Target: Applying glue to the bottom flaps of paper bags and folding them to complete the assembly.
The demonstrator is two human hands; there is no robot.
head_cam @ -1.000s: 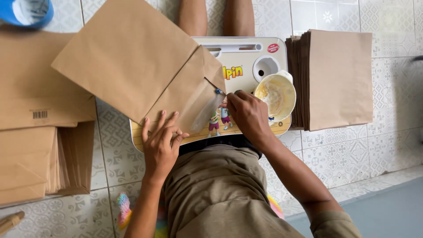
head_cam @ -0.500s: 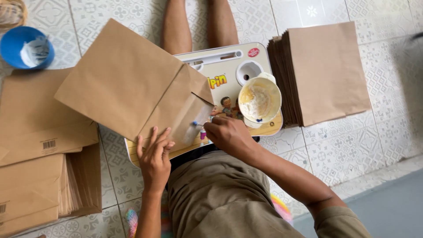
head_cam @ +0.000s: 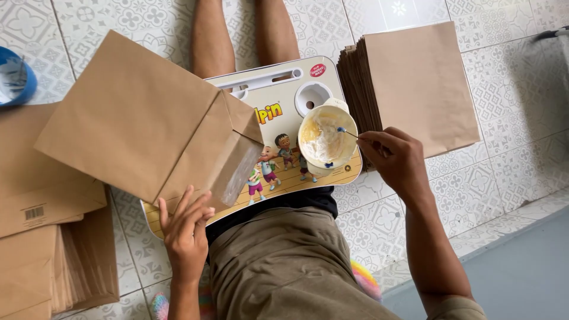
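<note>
A brown paper bag [head_cam: 136, 124] lies on a small lap tray [head_cam: 284, 106] printed with cartoon children. Its bottom flaps are folded open, and a wet streak shows on one flap. My left hand [head_cam: 185, 234] presses flat on the bag's near corner. My right hand [head_cam: 398, 159] grips a thin brush [head_cam: 348, 133] whose tip dips into a bowl of white paste [head_cam: 326, 141] on the tray's right side.
A stack of flat brown bags [head_cam: 421, 89] lies on the tiled floor to the right. More brown bags [head_cam: 41, 237] are piled at the left. A blue bowl [head_cam: 15, 77] sits at the far left edge. My legs stretch under the tray.
My right hand has moved the brush off the bag's flap and rightward into the paste bowl. My left hand stays on the bag.
</note>
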